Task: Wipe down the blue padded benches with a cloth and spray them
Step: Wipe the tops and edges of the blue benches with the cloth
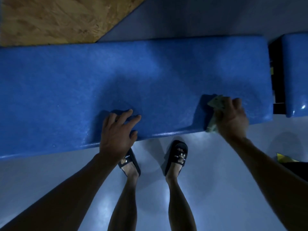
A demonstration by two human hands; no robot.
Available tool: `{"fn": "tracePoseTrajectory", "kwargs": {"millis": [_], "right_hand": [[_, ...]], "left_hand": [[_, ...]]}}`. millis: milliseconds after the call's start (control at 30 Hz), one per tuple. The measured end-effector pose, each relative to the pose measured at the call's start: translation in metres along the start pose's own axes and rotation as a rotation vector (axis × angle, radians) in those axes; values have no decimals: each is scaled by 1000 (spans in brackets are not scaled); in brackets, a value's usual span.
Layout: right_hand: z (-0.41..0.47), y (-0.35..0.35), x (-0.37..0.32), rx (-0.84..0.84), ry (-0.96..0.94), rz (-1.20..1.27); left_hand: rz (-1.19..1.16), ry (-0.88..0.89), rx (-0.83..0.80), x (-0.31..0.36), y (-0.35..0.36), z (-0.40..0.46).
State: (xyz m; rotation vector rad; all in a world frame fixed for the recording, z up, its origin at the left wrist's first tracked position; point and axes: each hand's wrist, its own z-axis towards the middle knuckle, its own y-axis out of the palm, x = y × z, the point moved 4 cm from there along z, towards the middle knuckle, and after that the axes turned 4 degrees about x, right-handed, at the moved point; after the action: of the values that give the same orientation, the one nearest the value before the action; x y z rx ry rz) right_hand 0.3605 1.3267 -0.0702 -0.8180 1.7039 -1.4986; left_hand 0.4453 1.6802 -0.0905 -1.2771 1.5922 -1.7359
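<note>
The right hand [231,117] curls its fingers round a pale green cloth [214,112], pressing it on the near edge of the blue padded bench [66,90]; most of the cloth is hidden under the hand. The left hand [116,130] rests with fingers spread on the padding. A second bench [295,72] is cut off at right.

Bench [66,89]: blue, finely speckled sheen. Second bench [296,72]: same blue, glossy. Cloth [215,104]: pale green (pattern unclear). Floor [208,172]: grey-white. Slippers [177,155]: black, bear motif, white lettering. Board [50,19]: tan, flaked wood grain.
</note>
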Motion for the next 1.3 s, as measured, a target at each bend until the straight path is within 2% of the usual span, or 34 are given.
{"fn": "tracePoseTrajectory", "kwargs": {"millis": [100,200,267,333,400,467,533,600,667,767,833,900,1000,1067,1133,1167,1300], "right_hand": [[-18,10,-20,46,193,27],[-62,37,-103,12,198,165],[-92,43,-165,-25,-6,236],[-109,43,-199,-101,-315,251],[-97,39,-192,-170,-525,234],[-67,33,-160,-161,-567,151],[-26,25,-112,-89,-406,82],[7,14,-63,-13,-137,59],[19,11,-42,67,80,63],[6,27,-82,96,289,82],[-12,39,-131,78,325,133],[-32,48,-181,27,221,185],[-59,52,-228,-79,-208,161],[-52,47,-221,-123,-502,98],[-25,40,-187,-110,-581,22],[-7,36,-160,-90,-502,2],[48,12,-63,42,120,64]], "left_hand": [[2,-4,-4,0,-1,0],[4,6,-19,1,-2,1],[1,15,-28,0,-4,2],[10,13,-53,-2,-5,3],[7,20,-50,-3,-5,3],[-6,27,-28,-6,-6,4],[-13,29,-25,-9,-6,4],[-29,44,-33,-10,-8,5],[-31,77,-40,-10,-13,7],[5,93,-49,-17,-27,17],[59,82,-42,-27,-36,29],[111,63,-56,-39,-42,43],[158,33,-119,-50,-41,55],[173,40,-131,-51,-38,57],[177,45,-120,-53,-37,57],[179,46,-116,-54,-36,58],[167,41,-126,-55,-35,60]]}}
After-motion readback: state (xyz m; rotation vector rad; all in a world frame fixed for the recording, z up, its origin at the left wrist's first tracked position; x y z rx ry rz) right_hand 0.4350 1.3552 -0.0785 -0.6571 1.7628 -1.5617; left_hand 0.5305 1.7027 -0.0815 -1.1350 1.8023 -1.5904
